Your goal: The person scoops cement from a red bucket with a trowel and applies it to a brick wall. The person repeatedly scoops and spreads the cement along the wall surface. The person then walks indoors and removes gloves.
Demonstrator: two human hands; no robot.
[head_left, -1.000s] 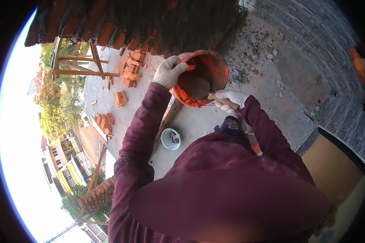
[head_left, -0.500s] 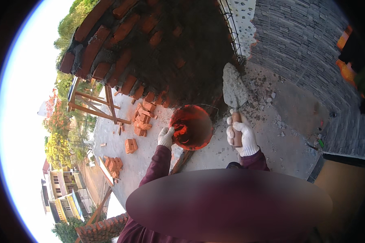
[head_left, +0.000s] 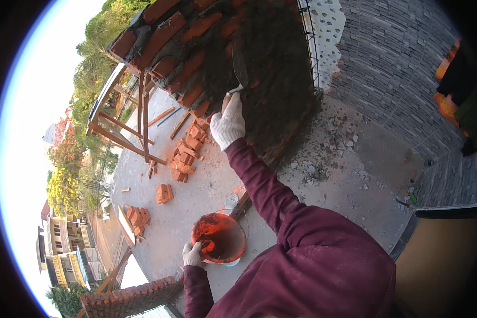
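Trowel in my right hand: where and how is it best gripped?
Probably by the handle, coming from your own side, as your right hand does: the blade points away from you, over the brick wall, and the bent neck sets the handle apart from it.

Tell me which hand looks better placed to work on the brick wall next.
Probably the right hand: it holds the trowel up by the brick wall, while the left hand, farther away, grips the bucket.
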